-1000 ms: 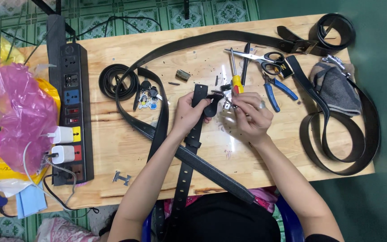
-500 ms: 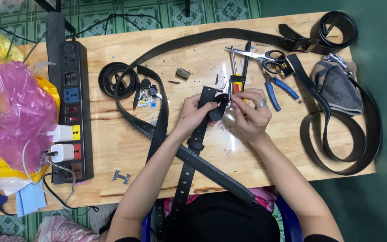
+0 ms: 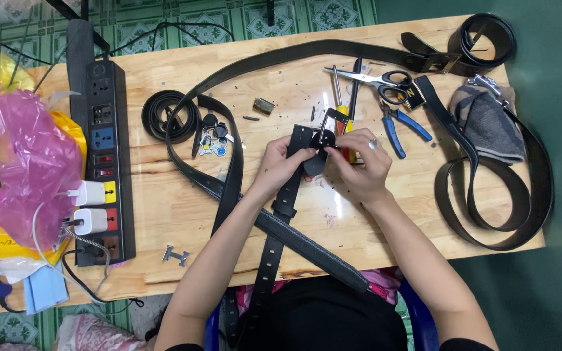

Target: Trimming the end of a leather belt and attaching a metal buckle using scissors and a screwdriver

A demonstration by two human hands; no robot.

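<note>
My left hand (image 3: pixel 282 166) pinches the folded end of a black leather belt (image 3: pixel 287 198) at the middle of the wooden table (image 3: pixel 183 214). My right hand (image 3: pixel 358 166) holds a metal buckle frame (image 3: pixel 333 125) against that belt end, fingers closed around it. The belt's punched strap runs down toward my lap. A ring shows on my right hand.
Black power strip (image 3: pixel 102 156) with chargers at left, pink plastic bag (image 3: pixel 24 162) beside it. Coiled belt (image 3: pixel 164 117), keys (image 3: pixel 213 136), scissors (image 3: pixel 378 79), blue pliers (image 3: pixel 404 123), yellow screwdriver (image 3: pixel 338 97), grey cloth (image 3: pixel 489 123), more belts (image 3: pixel 489 195) at right, metal H-piece (image 3: pixel 175 255).
The buckle frame has been tipped upward at the belt end and my right fingers have shifted on it. My left hand stays in place on the belt.
</note>
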